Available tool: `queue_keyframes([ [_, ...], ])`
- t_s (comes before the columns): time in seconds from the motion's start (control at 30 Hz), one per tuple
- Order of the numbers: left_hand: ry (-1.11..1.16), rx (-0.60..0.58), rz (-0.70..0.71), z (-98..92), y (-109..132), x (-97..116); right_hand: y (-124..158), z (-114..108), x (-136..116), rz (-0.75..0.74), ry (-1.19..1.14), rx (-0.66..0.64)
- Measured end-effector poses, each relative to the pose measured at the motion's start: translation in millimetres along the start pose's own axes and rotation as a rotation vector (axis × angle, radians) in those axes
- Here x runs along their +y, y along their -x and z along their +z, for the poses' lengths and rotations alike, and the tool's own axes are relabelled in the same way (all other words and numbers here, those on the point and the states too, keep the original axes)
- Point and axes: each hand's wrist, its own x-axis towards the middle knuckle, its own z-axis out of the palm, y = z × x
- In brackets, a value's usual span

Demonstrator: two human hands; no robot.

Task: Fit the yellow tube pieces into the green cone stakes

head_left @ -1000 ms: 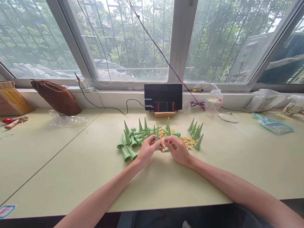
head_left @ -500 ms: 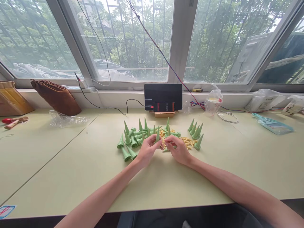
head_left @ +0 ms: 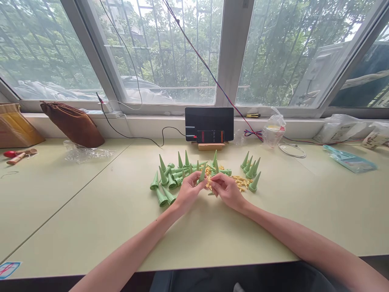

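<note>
Between the two hands, near the middle of the heap, a smooth green cone [head_left: 203, 172] stands slightly tilted, its tip up and its base hidden by fingers. The left hand [head_left: 190, 190] pinches it between thumb and fingers. Just beside it, the right hand [head_left: 227, 190] has thumb and fingers bent toward one another; whether they have closed on something I cannot tell. Small yellow pieces [head_left: 241, 181], slim and apparently plastic, lie loose behind and beside the hands. Around them are more green cones [head_left: 162, 198], some upright on collared bases, others on their sides showing ribbed, hollow mouths. All this rests on a pale, smooth table [head_left: 225, 239]. Beyond, a phone [head_left: 211, 136] leans before a glossy black screen [head_left: 209, 117], above a cardboard block [head_left: 211, 147]; its display shows a line of pale digits, turned sideways and too small to read surely. A clear bag [head_left: 273, 132], with a red mark, wraps a cup shape. At far right, dark printing on a crinkled plastic bag [head_left: 375, 136] is illegible. At lower left, a blue-edged sticker [head_left: 9, 269] carries red strokes.
</note>
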Motion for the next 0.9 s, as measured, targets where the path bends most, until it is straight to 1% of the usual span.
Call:
queue_keyframes([
  [0.1,-0.006,0.026,-0.055,0.2,1.2,0.3,0.9,0.0,-0.3,-0.026,0.046,-0.006],
  [0.2,0.014,0.033,-0.079,-0.1,1.1,-1.6,1.6,-0.2,0.1,-0.057,0.092,-0.009],
  [0.4,0.032,0.009,-0.07,0.3,0.6,-1.9,0.9,0.9,0.5,-0.089,0.099,0.004],
  [0.63,0.066,-0.02,-0.008,0.1,-1.1,-0.6,0.5,0.8,0.1,-0.039,0.029,0.003],
  [0.77,0.068,-0.023,-0.013,-0.3,-1.3,-0.4,0.5,0.6,-0.1,-0.018,-0.008,0.004],
  [0.9,0.033,0.003,-0.041,0.6,0.5,0.6,0.8,0.4,0.7,-0.044,0.025,-0.001],
])
